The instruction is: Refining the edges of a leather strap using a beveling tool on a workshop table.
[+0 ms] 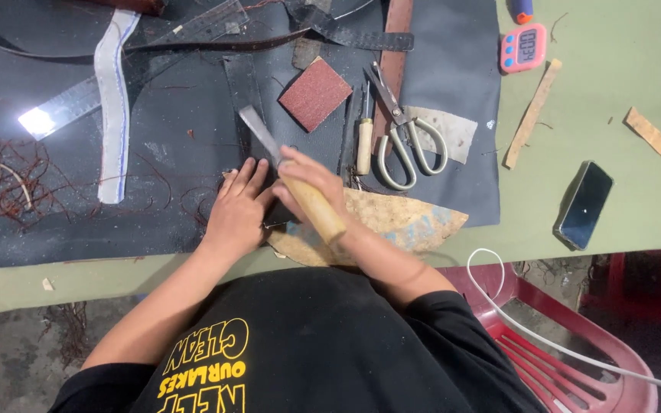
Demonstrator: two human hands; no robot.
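Black shirt cloth (323,344) fills the bottom of the view, closest of all, with a red plastic chair (560,336) and a white cable (545,336) beside it on the right. Above that, the left hand (237,210) lies flat and open, fingers spread, pressing down on the dark mat (78,222) that covers much of the green table (621,153). The right hand (311,187) is closed around the wooden handle of a flat-bladed knife (288,172), whose metal blade slants up and to the left, just beside the left hand's fingers. Under both hands sits a tan scrap of leather (399,222), partly on the mat and partly on the table edge. Farther up lie a red sanding block (315,93), an awl (364,138) with a pale handle, and scissors (403,134), close together. A metal ruler (116,73) and a white strip (112,107) lie to the left, near reddish shavings (1,176). A phone (584,205) and a pink timer (523,47) rest on the bare table at right.
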